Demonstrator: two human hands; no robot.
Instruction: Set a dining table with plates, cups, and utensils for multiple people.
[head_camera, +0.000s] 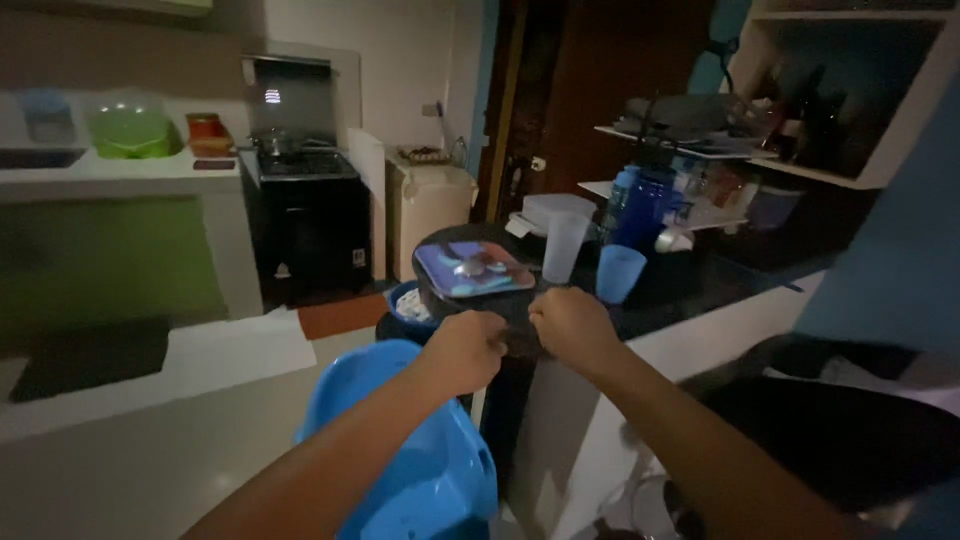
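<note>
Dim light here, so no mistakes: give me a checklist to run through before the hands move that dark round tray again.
1. Left hand closed on the near rim of the dark round tray: ok.
2. Right hand closed on the same rim: ok.
3. Flat picture-printed lid lying fully on the tray: ok.
4. Clear cup and blue cup upright, apart from the hands: ok.
5. Cups clear of the tray's far edge: cannot tell.
6. Blue plastic chair close under the forearms: not ok.
</note>
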